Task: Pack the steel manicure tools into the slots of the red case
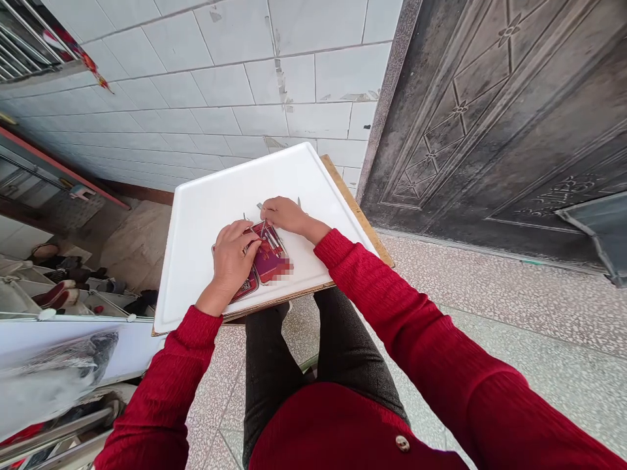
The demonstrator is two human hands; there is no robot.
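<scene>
An open manicure case (267, 264) with a dark red and purple inside lies on the white tabletop, with slim metal tools in its right half. My left hand (231, 258) is over the case's left half, thumb and fingers closed together; what they pinch is too small to make out. At the case's upper edge, my right hand (285, 214) pinches a thin metal tool (264, 227) that points down toward the case. Small metal pieces show beyond the fingers, and another pointed metal tool (298, 202) lies behind my right hand.
The white tabletop (215, 196) has a raised rim and rests on a wooden board (362, 222). A tiled wall (235, 85) stands behind, a dark metal door (470, 117) to the right. Shoes (59, 294) and a plastic-wrapped bundle (53, 378) are at the left.
</scene>
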